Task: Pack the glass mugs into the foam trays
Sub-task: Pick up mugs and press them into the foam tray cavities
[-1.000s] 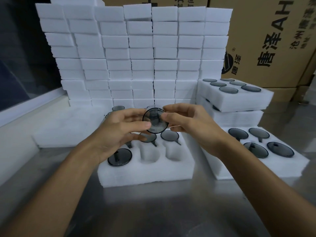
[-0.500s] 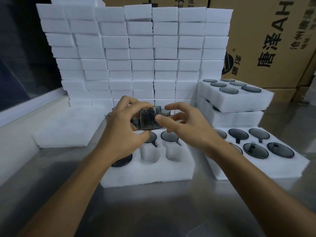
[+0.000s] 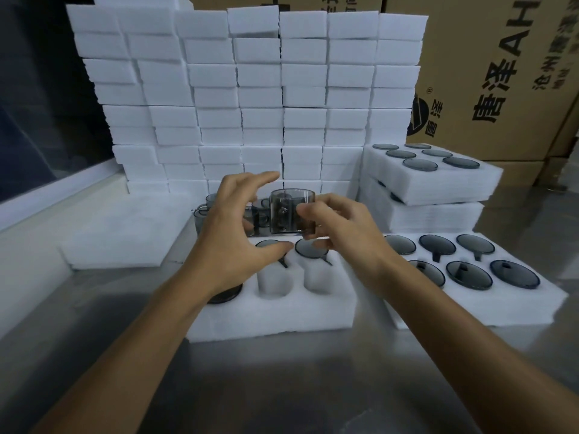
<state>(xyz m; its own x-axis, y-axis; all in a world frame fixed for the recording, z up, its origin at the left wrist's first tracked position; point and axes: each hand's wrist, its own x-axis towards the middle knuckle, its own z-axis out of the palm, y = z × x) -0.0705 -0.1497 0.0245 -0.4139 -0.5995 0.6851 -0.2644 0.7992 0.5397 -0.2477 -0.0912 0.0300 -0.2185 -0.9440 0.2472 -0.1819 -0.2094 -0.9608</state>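
A smoky grey glass mug (image 3: 289, 211) is held upright above the back of the nearest foam tray (image 3: 272, 321). My right hand (image 3: 341, 233) pinches its right side. To the mug's left, my left hand (image 3: 232, 239) has its fingers spread around the mug and no clear grip on it. In that tray, mugs fill two back pockets (image 3: 310, 249) and the front left pocket (image 3: 226, 296). Two front pockets (image 3: 273, 281) stand empty. Several loose mugs (image 3: 203, 214) wait behind the tray, partly hidden by my left hand.
To the right lies a foam tray (image 3: 488, 311) full of mugs, with stacked filled trays (image 3: 438, 192) behind it. A wall of white foam blocks (image 3: 250, 89) and cardboard boxes (image 3: 507, 73) close the back. A flat foam sheet (image 3: 125, 236) lies left on the metal table (image 3: 282, 386).
The mug has been turned from facing me end-on to standing upright. My left hand has let go and spread its fingers, while my right hand keeps hold.
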